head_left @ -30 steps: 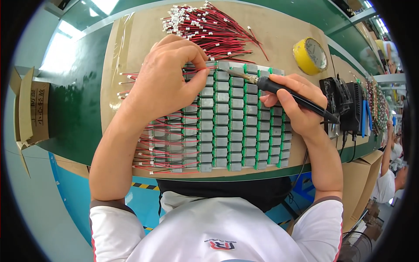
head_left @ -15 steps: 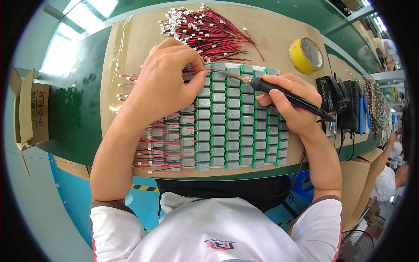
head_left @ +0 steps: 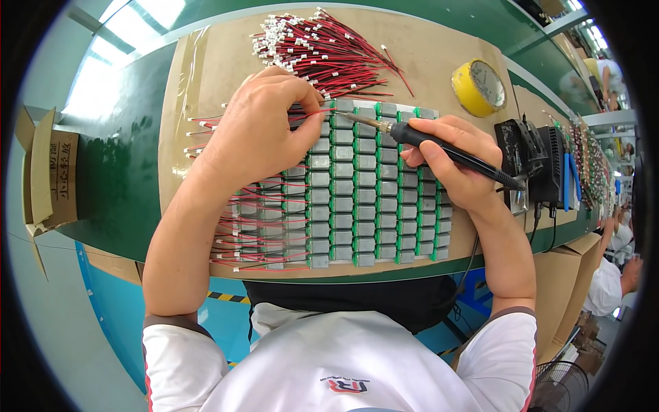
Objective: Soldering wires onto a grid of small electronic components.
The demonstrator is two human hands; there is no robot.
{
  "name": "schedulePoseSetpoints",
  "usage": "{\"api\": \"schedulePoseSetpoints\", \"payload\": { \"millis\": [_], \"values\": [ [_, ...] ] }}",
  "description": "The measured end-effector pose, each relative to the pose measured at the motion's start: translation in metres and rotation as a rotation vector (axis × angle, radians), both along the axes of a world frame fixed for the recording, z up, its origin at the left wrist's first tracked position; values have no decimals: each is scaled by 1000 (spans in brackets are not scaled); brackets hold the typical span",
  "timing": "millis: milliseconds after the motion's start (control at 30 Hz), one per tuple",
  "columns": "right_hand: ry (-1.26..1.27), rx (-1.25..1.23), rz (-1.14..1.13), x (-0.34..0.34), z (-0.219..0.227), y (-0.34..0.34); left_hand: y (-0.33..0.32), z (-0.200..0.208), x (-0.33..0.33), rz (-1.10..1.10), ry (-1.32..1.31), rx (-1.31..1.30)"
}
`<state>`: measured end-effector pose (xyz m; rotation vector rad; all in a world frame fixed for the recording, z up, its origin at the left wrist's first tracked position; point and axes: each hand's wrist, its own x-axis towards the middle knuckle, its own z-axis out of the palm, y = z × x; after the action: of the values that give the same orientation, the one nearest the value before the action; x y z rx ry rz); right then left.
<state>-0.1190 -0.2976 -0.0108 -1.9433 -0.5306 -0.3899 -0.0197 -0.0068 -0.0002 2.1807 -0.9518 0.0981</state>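
Note:
My left hand [head_left: 274, 123] is closed in a pinch on a thin red wire [head_left: 328, 110], over the upper left of the rows of cells. In my right hand [head_left: 456, 154] is a black soldering iron [head_left: 446, 147], its metal tip slanting left to the wire's end. Whether tip and wire touch is too small to tell. Beneath both hands lie several columns of grey battery cells [head_left: 364, 196] with green circuit strips. Red and black wires [head_left: 271, 226] with white plugs run from the left columns. My left hand hides part of the upper left cells.
Behind the cells lies a heap of red and black wires [head_left: 343, 62] with white connectors. A yellow tape roll [head_left: 478, 88] and a black soldering station [head_left: 549, 161] stand to the right. An open cardboard box [head_left: 55, 175] is at far left. Other people [head_left: 607, 285] work at far right.
Both hands keep nearly the same pose. The soldering iron and my right hand have shifted very slightly left.

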Motion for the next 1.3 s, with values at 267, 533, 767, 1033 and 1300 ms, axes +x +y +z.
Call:
{"api": "schedulePoseSetpoints", "payload": {
  "millis": [267, 533, 767, 1033, 1300],
  "values": [
    [-5, -21, 9, 1, 2, 1, 1, 1, 0, -1, 8, -7],
    [-21, -41, -5, 2, 1, 1, 0, -1, 1, 2, -8, 3],
    [-7, -34, -10, 0, 2, 3, 0, 0, 0, -2, -10, 5],
    [-32, -52, 8, 1, 1, 2, 1, -2, 0, 1, -9, 4],
    [8, -10, 19, -1, 0, -2, 0, -1, 2, -6, -11, 7]
  ]
}}
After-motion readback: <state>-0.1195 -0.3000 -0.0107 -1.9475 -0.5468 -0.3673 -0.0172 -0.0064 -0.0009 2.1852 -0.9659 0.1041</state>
